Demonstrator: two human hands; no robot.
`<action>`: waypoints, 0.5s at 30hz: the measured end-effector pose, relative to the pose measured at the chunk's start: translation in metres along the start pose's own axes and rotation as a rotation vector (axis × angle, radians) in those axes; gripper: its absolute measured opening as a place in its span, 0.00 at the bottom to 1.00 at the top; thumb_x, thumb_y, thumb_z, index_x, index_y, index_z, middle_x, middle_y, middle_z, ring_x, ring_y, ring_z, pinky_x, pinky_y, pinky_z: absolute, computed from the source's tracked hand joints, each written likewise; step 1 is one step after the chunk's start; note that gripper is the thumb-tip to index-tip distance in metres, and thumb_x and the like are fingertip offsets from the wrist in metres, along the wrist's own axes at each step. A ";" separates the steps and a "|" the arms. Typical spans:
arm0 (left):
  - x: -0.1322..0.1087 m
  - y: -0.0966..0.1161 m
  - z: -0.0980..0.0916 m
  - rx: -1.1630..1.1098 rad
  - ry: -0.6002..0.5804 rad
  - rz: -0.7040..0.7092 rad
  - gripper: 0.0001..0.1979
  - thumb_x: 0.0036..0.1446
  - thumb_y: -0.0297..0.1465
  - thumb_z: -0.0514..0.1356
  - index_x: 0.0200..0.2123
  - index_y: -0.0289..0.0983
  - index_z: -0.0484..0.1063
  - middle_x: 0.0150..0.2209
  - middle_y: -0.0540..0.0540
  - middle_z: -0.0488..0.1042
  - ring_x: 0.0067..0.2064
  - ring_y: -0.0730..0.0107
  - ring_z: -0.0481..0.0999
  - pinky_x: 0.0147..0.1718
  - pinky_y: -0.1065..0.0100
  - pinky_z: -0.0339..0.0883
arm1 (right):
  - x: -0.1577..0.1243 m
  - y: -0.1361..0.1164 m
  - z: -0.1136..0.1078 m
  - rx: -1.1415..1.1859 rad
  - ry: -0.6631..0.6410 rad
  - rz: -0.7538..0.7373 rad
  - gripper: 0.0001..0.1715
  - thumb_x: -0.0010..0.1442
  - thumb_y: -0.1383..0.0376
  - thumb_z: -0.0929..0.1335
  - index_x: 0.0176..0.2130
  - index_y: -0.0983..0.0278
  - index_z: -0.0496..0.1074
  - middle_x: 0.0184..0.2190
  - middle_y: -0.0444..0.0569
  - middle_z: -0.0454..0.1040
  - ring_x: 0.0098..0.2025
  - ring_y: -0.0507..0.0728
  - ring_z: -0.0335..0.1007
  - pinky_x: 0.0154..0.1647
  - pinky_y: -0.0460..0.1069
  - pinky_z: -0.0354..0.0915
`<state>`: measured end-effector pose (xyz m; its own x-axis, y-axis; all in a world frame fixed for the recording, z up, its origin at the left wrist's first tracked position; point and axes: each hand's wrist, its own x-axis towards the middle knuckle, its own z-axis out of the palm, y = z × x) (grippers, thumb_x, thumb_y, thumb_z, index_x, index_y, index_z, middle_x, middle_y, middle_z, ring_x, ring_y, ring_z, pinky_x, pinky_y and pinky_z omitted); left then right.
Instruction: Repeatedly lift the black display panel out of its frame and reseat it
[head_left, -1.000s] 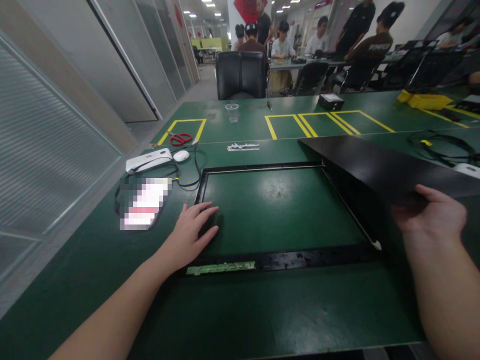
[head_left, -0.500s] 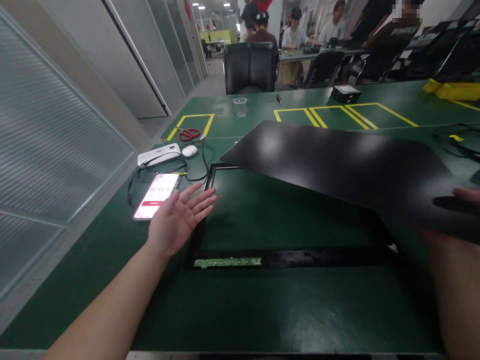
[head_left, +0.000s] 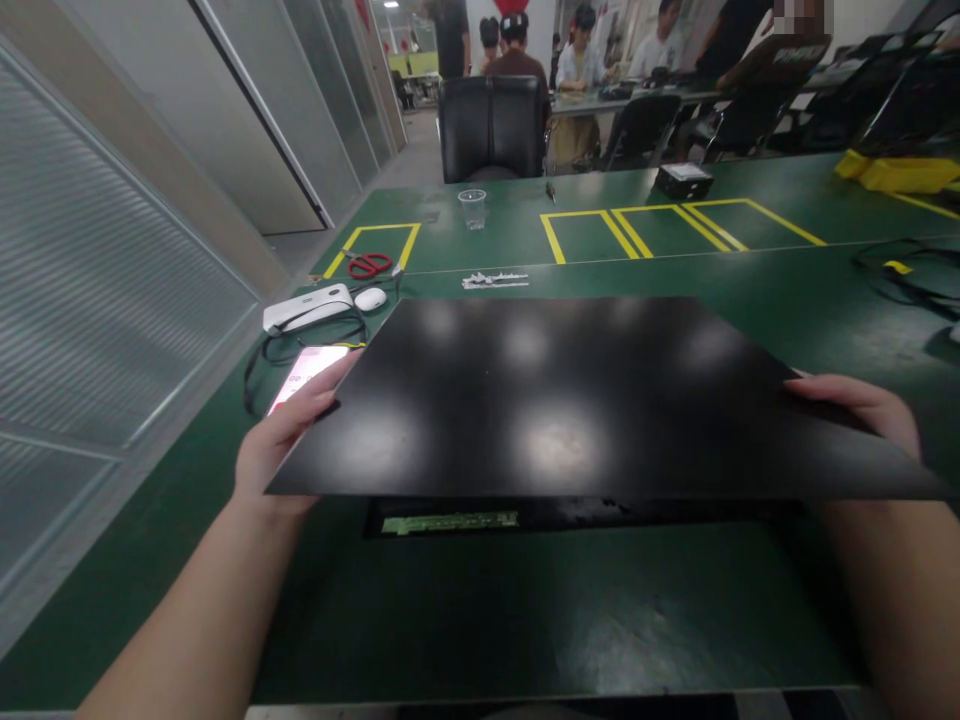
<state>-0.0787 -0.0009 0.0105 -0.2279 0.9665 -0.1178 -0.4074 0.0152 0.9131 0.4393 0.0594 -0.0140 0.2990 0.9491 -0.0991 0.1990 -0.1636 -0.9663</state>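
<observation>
A large, glossy black flat panel (head_left: 540,390) is held level above the table between both hands. My left hand (head_left: 281,430) grips its left edge, thumb on top and the other fingers hidden underneath. On the opposite edge, my right hand (head_left: 862,400) is closed in the same way, its thumb over the surface. Below the panel lies a black frame (head_left: 637,512), of which only the near bar shows. A green circuit board (head_left: 450,522) sits along the left part of that bar.
Left of the panel are a lit phone (head_left: 307,370), a white power strip (head_left: 307,307), a white mouse (head_left: 370,299) and red scissors (head_left: 369,265). Small white parts (head_left: 495,281) lie beyond the panel. Farther back stand a plastic cup (head_left: 472,209) and a black box (head_left: 684,181). Several people sit behind.
My left hand, open and empty before, has taken hold of the panel's left edge. The panel has swung from a slant on the right to level and centred over the frame.
</observation>
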 end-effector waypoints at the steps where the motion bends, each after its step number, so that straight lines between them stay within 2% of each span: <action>1: 0.003 0.001 -0.004 0.001 -0.008 -0.011 0.24 0.54 0.30 0.69 0.55 0.33 0.83 0.58 0.38 0.85 0.65 0.45 0.80 0.56 0.60 0.80 | -0.002 -0.005 0.004 0.027 -0.045 0.105 0.11 0.48 0.57 0.71 0.35 0.54 0.80 0.34 0.55 0.85 0.38 0.72 0.85 0.34 0.67 0.81; 3: 0.011 0.004 -0.010 -0.009 0.007 -0.042 0.26 0.51 0.29 0.68 0.55 0.33 0.83 0.57 0.37 0.85 0.66 0.42 0.78 0.60 0.54 0.78 | -0.006 -0.015 0.010 0.084 -0.130 0.271 0.16 0.48 0.59 0.72 0.39 0.54 0.82 0.37 0.53 0.86 0.38 0.71 0.85 0.33 0.64 0.81; 6: 0.015 0.009 -0.012 0.002 0.075 -0.050 0.27 0.46 0.26 0.67 0.52 0.34 0.83 0.56 0.39 0.86 0.69 0.40 0.75 0.63 0.50 0.76 | -0.013 -0.027 0.021 0.175 -0.242 0.430 0.23 0.45 0.62 0.74 0.44 0.54 0.83 0.41 0.51 0.87 0.39 0.68 0.86 0.33 0.60 0.81; 8: 0.010 0.011 -0.006 0.013 0.088 -0.015 0.27 0.43 0.25 0.67 0.51 0.35 0.84 0.55 0.41 0.87 0.70 0.38 0.74 0.65 0.47 0.75 | -0.016 -0.031 0.027 0.239 -0.214 0.461 0.25 0.44 0.65 0.74 0.44 0.55 0.83 0.42 0.50 0.87 0.38 0.65 0.85 0.33 0.56 0.81; 10: 0.000 0.012 0.003 0.006 0.065 0.048 0.26 0.44 0.25 0.68 0.49 0.37 0.85 0.55 0.42 0.87 0.71 0.36 0.72 0.67 0.44 0.73 | -0.014 -0.032 0.030 0.273 -0.163 0.428 0.23 0.44 0.68 0.73 0.42 0.59 0.83 0.40 0.51 0.87 0.35 0.60 0.84 0.32 0.51 0.80; 12: -0.010 0.012 0.011 0.013 0.045 0.131 0.26 0.48 0.26 0.69 0.53 0.40 0.85 0.59 0.45 0.85 0.73 0.36 0.68 0.69 0.43 0.70 | -0.009 -0.030 0.030 0.288 -0.109 0.373 0.22 0.44 0.69 0.72 0.42 0.61 0.83 0.35 0.51 0.86 0.32 0.56 0.82 0.31 0.47 0.78; 15: -0.019 0.013 0.019 0.069 0.022 0.133 0.29 0.49 0.27 0.69 0.58 0.40 0.84 0.61 0.45 0.83 0.75 0.36 0.65 0.70 0.41 0.68 | -0.003 -0.025 0.026 0.277 0.008 0.256 0.23 0.44 0.72 0.72 0.43 0.62 0.81 0.29 0.50 0.84 0.26 0.52 0.78 0.26 0.42 0.73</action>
<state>-0.0631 -0.0144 0.0315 -0.2950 0.9555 -0.0020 -0.3109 -0.0940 0.9458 0.4090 0.0674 0.0038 0.3138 0.8846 -0.3450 -0.1430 -0.3152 -0.9382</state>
